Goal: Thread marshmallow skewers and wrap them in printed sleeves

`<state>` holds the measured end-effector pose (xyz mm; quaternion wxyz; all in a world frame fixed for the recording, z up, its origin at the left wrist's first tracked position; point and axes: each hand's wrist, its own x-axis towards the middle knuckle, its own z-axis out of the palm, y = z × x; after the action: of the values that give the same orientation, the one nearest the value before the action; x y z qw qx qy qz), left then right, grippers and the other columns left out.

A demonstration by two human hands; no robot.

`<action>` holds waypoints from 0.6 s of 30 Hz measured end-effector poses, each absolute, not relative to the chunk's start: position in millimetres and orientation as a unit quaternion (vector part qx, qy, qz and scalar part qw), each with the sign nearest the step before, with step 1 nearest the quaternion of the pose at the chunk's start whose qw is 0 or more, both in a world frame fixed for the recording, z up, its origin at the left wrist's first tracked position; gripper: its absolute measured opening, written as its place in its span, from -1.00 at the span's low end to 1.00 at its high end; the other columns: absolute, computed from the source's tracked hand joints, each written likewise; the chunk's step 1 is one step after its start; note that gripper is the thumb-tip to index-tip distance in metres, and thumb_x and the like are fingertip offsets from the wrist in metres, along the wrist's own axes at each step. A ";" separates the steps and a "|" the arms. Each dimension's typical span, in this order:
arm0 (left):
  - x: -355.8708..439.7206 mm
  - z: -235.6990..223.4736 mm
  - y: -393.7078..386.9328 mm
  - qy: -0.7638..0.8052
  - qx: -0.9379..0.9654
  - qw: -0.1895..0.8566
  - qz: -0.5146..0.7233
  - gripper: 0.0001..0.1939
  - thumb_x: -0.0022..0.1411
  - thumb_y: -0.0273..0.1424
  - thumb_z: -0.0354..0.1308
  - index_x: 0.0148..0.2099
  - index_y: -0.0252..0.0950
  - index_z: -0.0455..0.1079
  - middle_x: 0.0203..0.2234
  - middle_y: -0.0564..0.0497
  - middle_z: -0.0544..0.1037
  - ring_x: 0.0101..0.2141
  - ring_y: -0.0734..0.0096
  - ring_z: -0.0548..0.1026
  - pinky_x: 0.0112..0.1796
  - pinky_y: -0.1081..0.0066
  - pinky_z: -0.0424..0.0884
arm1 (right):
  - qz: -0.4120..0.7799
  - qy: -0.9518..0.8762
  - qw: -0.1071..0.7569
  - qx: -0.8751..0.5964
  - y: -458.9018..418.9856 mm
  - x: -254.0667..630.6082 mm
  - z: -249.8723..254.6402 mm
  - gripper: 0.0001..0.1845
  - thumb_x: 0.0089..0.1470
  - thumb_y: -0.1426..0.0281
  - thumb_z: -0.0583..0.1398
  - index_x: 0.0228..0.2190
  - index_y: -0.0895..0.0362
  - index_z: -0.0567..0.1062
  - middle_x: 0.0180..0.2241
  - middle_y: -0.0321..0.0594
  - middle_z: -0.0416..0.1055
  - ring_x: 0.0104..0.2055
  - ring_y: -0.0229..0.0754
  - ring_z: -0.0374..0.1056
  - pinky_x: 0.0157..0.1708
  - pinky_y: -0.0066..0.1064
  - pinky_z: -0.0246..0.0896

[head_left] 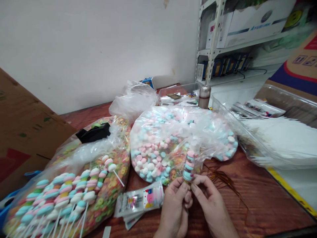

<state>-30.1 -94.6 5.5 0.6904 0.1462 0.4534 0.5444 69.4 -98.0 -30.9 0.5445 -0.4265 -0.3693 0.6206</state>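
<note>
My left hand is closed around the lower end of a marshmallow skewer, held upright with pink and blue pieces stacked on it. A clear wrapper seems to cover the candy. My right hand pinches thumb and finger together at the base of the same skewer. A gold-coloured bit shows there, but what those fingertips grip is too small to tell. Loose orange-gold twist ties lie just right of my hands. Printed clear bags are stacked at the left of my left hand.
Several finished marshmallow skewers rest on a bag of ring candies at left. Behind my hands sits a big bag of marshmallows. A black tape dispenser, a metal bottle and a clear bin of white sticks stand around.
</note>
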 end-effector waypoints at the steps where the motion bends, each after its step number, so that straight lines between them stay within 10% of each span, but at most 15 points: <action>1: -29.9 4.4 -94.4 0.457 0.144 0.687 0.547 -0.68 0.02 -0.30 0.39 -0.27 -0.38 0.41 -0.60 0.18 0.27 -0.62 0.69 0.07 -0.59 0.60 -0.01 | 0.592 -0.417 0.528 -0.444 -97.1 72.5 -29.3 -0.83 0.15 0.23 0.23 -0.25 0.03 0.48 -0.29 -0.26 0.51 -0.27 -0.18 0.44 -0.27 -0.42 0.35; 7: -35.6 -3.9 -99.3 0.547 0.320 0.570 0.523 -0.77 0.23 -0.24 0.18 -0.23 -0.32 0.41 -0.62 0.16 0.28 -0.59 0.57 0.17 -0.53 0.53 0.13 | 0.456 -0.583 0.442 -0.507 -96.8 80.8 -19.8 -0.74 0.21 0.24 0.13 -0.40 0.10 0.53 -0.38 -0.21 0.49 -0.27 -0.13 0.39 -0.24 -0.40 0.26; 12: -38.7 -11.7 -104.1 0.583 0.497 0.395 0.507 -0.79 0.31 -0.28 0.07 -0.18 -0.27 0.46 -0.49 0.05 0.41 -0.49 0.45 0.32 -0.42 0.45 0.28 | 0.567 -0.481 0.461 -0.484 -92.5 77.1 -19.6 -0.73 0.14 0.19 0.22 -0.33 0.15 0.56 -0.44 -0.25 0.47 -0.39 -0.17 0.35 -0.36 -0.41 0.24; 18: -44.4 -16.3 -99.7 0.517 0.452 0.517 0.511 -0.82 0.32 -0.31 0.08 -0.16 -0.24 0.47 -0.39 0.01 0.52 -0.36 0.40 0.50 -0.29 0.42 0.45 | 0.658 -0.414 0.452 -0.437 -91.2 79.6 -13.3 -0.78 0.11 0.21 0.25 -0.33 0.12 0.48 -0.56 -0.41 0.32 -0.54 -0.31 0.15 -0.54 -0.51 0.05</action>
<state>-44.4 -99.7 -16.3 0.5173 0.4519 0.5165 0.5113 79.6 -91.2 -13.3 0.4517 -0.4374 -0.4137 0.6583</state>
